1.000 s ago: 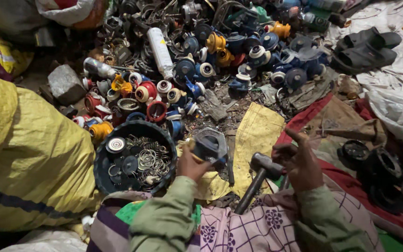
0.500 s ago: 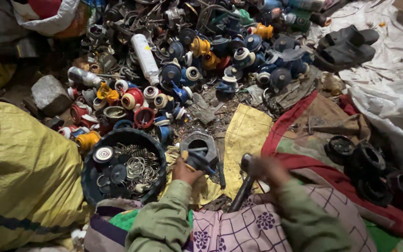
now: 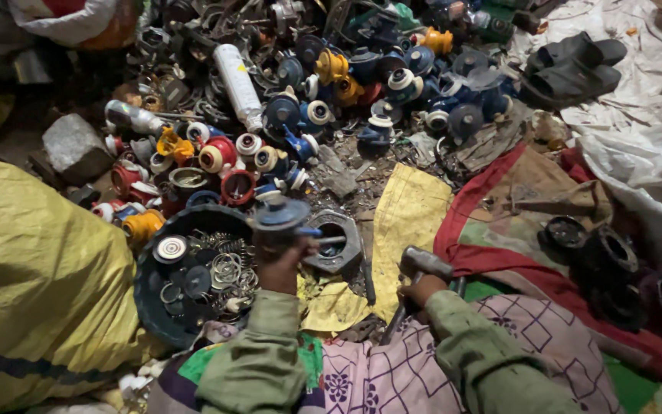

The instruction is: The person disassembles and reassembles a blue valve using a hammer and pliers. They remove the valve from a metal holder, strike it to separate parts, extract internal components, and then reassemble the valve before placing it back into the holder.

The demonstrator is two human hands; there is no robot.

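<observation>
1. A person sits on the floor amid scrap fittings, the left hand (image 3: 283, 261) clenched around a blue-capped valve part (image 3: 279, 215), which stands upright over a grey hexagonal metal block (image 3: 335, 242) just at its 3 o'clock.

2. The right hand (image 3: 417, 291) grasps the handle of a hammer (image 3: 423, 264), whose head sits low, at 3 o'clock of the block and apart from it.

3. Pose: both forearms, in green sleeves, reach forward from 6 o'clock; the left wrist is raised with the fist closed on the part's stem, while the right wrist lies low over the lap cloth (the fingers themselves are mostly hidden behind the handle).

4. Risk, as judged from here: the left fist sits close under the part's cap, so a blow that glances off the rounded cap could land on the knuckles.

5. A second risk: the part is steadied by one fist only, so it could tip or skid off the block towards the black basin (image 3: 193, 276) of rings and washers at 9 o'clock.

6. A heap of red, yellow and blue fittings (image 3: 331, 100) lies at 12 o'clock, a yellow sack (image 3: 32, 284) at 9 o'clock and dark sandals (image 3: 572, 65) at 2 o'clock.
</observation>
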